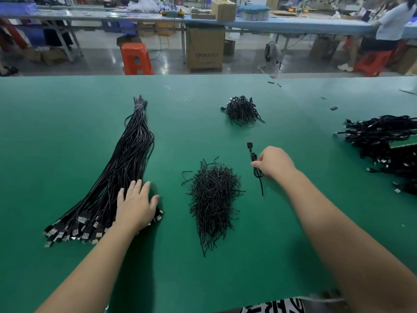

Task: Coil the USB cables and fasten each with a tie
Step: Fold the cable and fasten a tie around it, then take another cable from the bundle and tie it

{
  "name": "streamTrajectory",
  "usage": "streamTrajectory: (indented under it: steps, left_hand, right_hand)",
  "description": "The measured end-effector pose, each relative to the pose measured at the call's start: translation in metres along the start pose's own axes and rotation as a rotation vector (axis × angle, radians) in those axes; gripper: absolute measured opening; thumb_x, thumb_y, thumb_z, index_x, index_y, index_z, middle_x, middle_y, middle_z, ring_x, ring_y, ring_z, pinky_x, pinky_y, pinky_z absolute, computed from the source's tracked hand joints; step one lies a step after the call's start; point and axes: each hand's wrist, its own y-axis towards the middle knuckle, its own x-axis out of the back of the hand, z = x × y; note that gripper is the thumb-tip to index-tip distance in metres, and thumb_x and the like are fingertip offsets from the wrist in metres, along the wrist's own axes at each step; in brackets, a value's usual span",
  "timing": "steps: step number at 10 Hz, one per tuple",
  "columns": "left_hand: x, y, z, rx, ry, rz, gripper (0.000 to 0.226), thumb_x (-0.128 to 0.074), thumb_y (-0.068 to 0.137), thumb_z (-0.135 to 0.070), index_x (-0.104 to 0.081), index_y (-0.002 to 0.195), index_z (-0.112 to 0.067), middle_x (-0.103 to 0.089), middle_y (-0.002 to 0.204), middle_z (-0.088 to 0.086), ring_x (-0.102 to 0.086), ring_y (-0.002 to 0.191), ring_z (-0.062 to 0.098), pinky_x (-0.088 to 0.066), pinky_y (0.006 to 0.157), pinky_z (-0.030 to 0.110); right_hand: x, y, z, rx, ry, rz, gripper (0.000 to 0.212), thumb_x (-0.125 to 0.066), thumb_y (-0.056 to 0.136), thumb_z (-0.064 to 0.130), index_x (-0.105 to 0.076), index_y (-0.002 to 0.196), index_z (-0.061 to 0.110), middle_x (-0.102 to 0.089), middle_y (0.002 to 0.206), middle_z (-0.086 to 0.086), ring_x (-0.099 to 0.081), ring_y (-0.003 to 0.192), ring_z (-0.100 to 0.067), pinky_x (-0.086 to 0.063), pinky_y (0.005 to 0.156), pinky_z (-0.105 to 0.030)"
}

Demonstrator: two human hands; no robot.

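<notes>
On a factory's green counter [67, 132], the right hand [274, 163] is pinching a coiled cable [256, 163] beside the tie pile [213, 199]; the flat left hand [135, 206] is pressing the cable bundle [126, 168], ideally lifting one strand.

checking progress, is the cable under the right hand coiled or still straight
Coiled: the cable lies folded into a short narrow bundle, plug end pointing away. The right hand pinches it with its fingers. Whether a tie is on it, cannot tell.

The left hand [135, 208] covers part of the near end of the cable bundle [126, 168], hiding several plugs. The right hand [274, 163] hides its own fingertips and part of the coiled cable [256, 164]. The right picture edge cuts off the pile of finished cables [385, 143]. The far pile [241, 110] is too small to identify.
</notes>
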Motion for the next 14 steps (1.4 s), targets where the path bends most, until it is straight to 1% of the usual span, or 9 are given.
streamTrajectory:
  steps: [2,3,5,6,9,10,11,12,14]
  left_hand:
    - [-0.008,-0.004,-0.006,0.033,0.028,-0.162,0.053,-0.042,0.098,-0.044,-0.050,0.144,-0.019,-0.037,0.158,0.001,-0.020,0.151,0.017,-0.011,0.123,0.046]
    - [-0.010,-0.004,-0.007,0.042,0.028,-0.170,0.053,-0.047,0.095,-0.044,-0.054,0.141,-0.019,-0.041,0.156,0.001,-0.024,0.150,0.017,-0.013,0.122,0.046]
    - [-0.015,-0.002,-0.008,0.065,0.033,-0.209,0.051,-0.052,0.092,-0.044,-0.060,0.135,-0.017,-0.048,0.151,0.001,-0.029,0.148,0.018,-0.015,0.121,0.047]
    - [-0.017,0.000,-0.009,0.070,0.031,-0.225,0.050,-0.053,0.092,-0.043,-0.061,0.134,-0.016,-0.050,0.150,0.002,-0.031,0.147,0.018,-0.015,0.120,0.048]
    - [-0.017,0.000,-0.009,0.074,0.023,-0.228,0.051,-0.052,0.091,-0.042,-0.061,0.133,-0.016,-0.050,0.150,0.002,-0.031,0.147,0.018,-0.015,0.121,0.047]
    - [-0.018,0.000,-0.008,0.069,0.018,-0.232,0.050,-0.052,0.091,-0.043,-0.060,0.133,-0.016,-0.050,0.150,0.002,-0.031,0.147,0.018,-0.015,0.121,0.048]
    - [-0.018,0.000,-0.008,0.064,0.004,-0.226,0.050,-0.050,0.092,-0.044,-0.059,0.134,-0.018,-0.048,0.151,0.000,-0.029,0.147,0.017,-0.013,0.121,0.047]
    - [-0.019,0.003,-0.004,0.057,-0.045,-0.221,0.048,-0.046,0.096,-0.045,-0.057,0.135,-0.019,-0.046,0.152,-0.002,-0.026,0.149,0.014,-0.009,0.121,0.045]
    - [-0.018,0.012,0.006,0.035,-0.330,-0.214,0.036,-0.043,0.103,-0.026,-0.061,0.133,-0.022,-0.048,0.151,-0.005,-0.023,0.149,0.009,-0.003,0.122,0.039]
  right_hand:
    - [-0.024,0.037,-0.015,-0.113,-0.172,-0.017,0.030,-0.069,0.089,0.045,-0.064,0.088,0.016,-0.067,0.098,-0.004,-0.060,0.088,-0.026,-0.043,0.068,-0.027]
    - [-0.035,0.049,-0.020,-0.161,-0.224,0.020,0.034,-0.072,0.087,0.048,-0.061,0.102,0.019,-0.065,0.117,-0.005,-0.060,0.110,-0.026,-0.045,0.076,-0.030]
    - [-0.050,0.067,-0.042,-0.252,-0.178,0.026,0.020,-0.071,0.089,0.030,-0.059,0.086,0.015,-0.061,0.088,-0.002,-0.058,0.084,-0.026,-0.042,0.068,-0.029]
    - [-0.050,0.072,-0.049,-0.254,-0.157,-0.036,0.029,-0.072,0.089,0.023,-0.049,0.075,0.014,-0.064,0.090,-0.005,-0.057,0.081,-0.028,-0.042,0.066,-0.029]
    - [-0.049,0.081,-0.061,-0.268,-0.121,-0.086,0.033,-0.075,0.087,0.030,-0.049,0.073,0.017,-0.049,0.070,-0.001,-0.056,0.078,-0.028,-0.040,0.063,-0.028]
    - [-0.043,0.079,-0.051,-0.254,-0.144,-0.098,0.042,-0.073,0.087,0.045,-0.062,0.110,0.011,-0.059,0.108,-0.008,-0.060,0.101,-0.030,-0.047,0.076,-0.033]
    - [-0.027,0.069,-0.020,-0.117,-0.109,-0.170,0.049,-0.064,0.094,0.045,-0.056,0.126,0.009,-0.052,0.128,-0.015,-0.056,0.117,-0.033,-0.049,0.089,-0.040]
    - [-0.012,0.042,0.036,0.163,-0.018,-0.118,0.030,-0.055,0.100,0.037,-0.063,0.119,0.015,-0.066,0.120,-0.007,-0.062,0.107,-0.026,-0.052,0.085,-0.036]
    - [-0.045,-0.053,0.150,0.678,0.076,0.204,0.025,-0.057,0.098,0.032,-0.072,0.113,0.018,-0.073,0.111,0.000,-0.066,0.099,-0.019,-0.056,0.090,-0.036]
